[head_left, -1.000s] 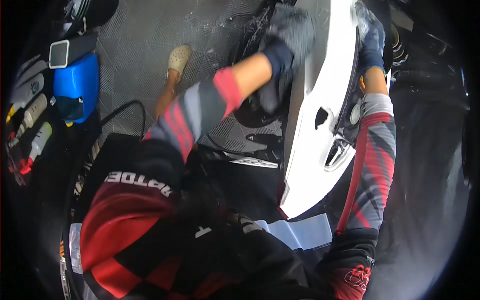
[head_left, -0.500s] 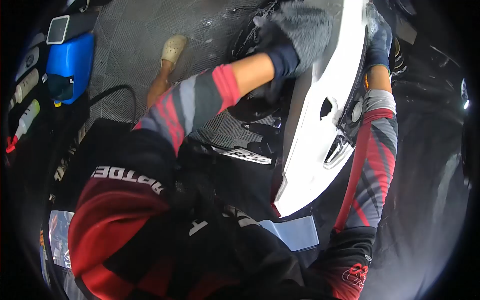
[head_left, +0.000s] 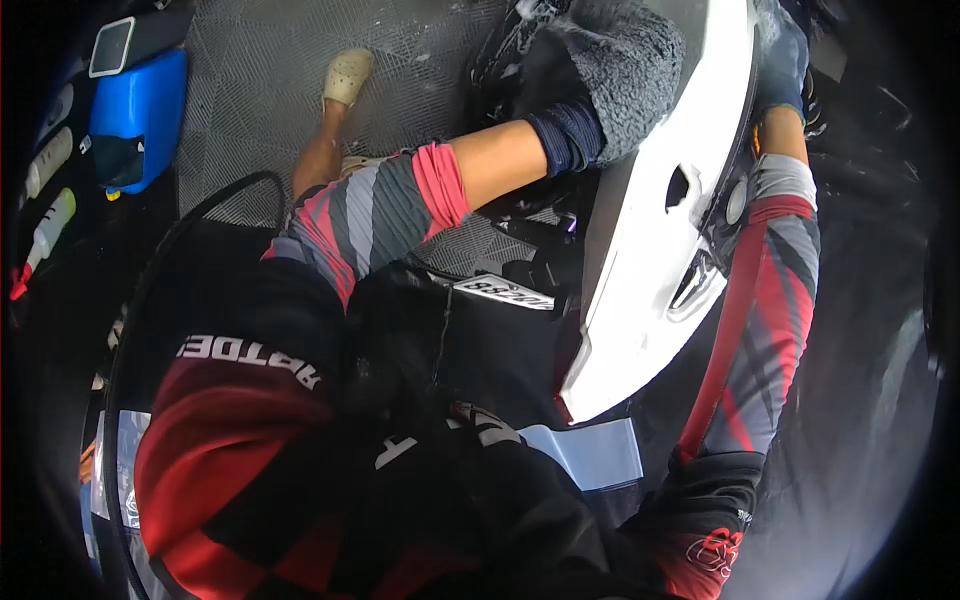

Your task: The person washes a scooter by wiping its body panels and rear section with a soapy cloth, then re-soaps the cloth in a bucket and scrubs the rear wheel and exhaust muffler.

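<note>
White panel (head_left: 640,270), long and curved, was observed between the two forearms, running from the upper frame edge down to a pointed, red-edged lower tip. Two cut-outs were noted in its face, the lower one bordered by a dark recess. A pale disc (head_left: 737,201) was seen just beside its right edge.

The left hand (head_left: 635,85) was covered by a shaggy grey mitt (head_left: 650,60) with a dark ribbed cuff, which overlapped the upper left edge of the panel. Its fingers were hidden by the mitt; their spread could not be told. The right hand (head_left: 783,55), covered by a dark blue glove (head_left: 788,80), was placed along the upper right edge; its fingers were partly cut off by the frame, and neither their opening nor any grip could be determined.

Left of the panel, a number plate (head_left: 505,291) was recorded near its lower half. Farther left, a beige clog (head_left: 348,76) was worn on a foot over a grey textured floor (head_left: 250,60). Well apart on that side, a blue container (head_left: 130,105), a light-framed device (head_left: 110,47), a red-nozzled bottle (head_left: 52,228) and a curving black hose (head_left: 150,265) were seen. Below the panel's tip, a translucent bluish sheet (head_left: 595,457) was found.
</note>
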Action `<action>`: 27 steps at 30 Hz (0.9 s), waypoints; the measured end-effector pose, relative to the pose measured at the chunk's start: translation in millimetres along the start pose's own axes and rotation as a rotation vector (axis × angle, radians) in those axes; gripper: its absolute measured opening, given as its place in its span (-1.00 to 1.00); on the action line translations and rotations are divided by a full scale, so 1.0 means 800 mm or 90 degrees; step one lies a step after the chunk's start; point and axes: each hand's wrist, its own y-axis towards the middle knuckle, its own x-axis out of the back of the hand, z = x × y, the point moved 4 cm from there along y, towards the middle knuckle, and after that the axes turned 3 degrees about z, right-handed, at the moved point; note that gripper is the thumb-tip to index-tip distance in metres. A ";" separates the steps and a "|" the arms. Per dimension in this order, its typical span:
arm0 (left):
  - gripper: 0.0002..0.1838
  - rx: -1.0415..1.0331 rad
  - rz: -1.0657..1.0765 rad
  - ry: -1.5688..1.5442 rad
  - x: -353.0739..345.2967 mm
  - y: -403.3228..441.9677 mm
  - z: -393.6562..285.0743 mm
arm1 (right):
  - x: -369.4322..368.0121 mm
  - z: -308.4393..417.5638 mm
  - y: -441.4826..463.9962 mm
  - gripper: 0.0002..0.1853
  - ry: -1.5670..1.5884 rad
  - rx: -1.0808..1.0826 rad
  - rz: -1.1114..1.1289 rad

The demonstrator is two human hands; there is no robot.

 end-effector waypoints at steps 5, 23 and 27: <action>-0.50 -0.003 0.004 -0.043 0.001 -0.048 -0.034 | 0.001 -0.001 -0.002 -0.57 0.006 0.004 -0.002; -0.43 0.752 0.374 -2.001 0.041 -0.180 -0.173 | 0.068 0.065 -0.125 -0.58 0.002 0.086 -0.055; -0.42 0.674 0.378 -1.451 0.073 -0.153 -0.184 | 0.144 0.108 -0.233 -0.58 0.048 0.155 -0.119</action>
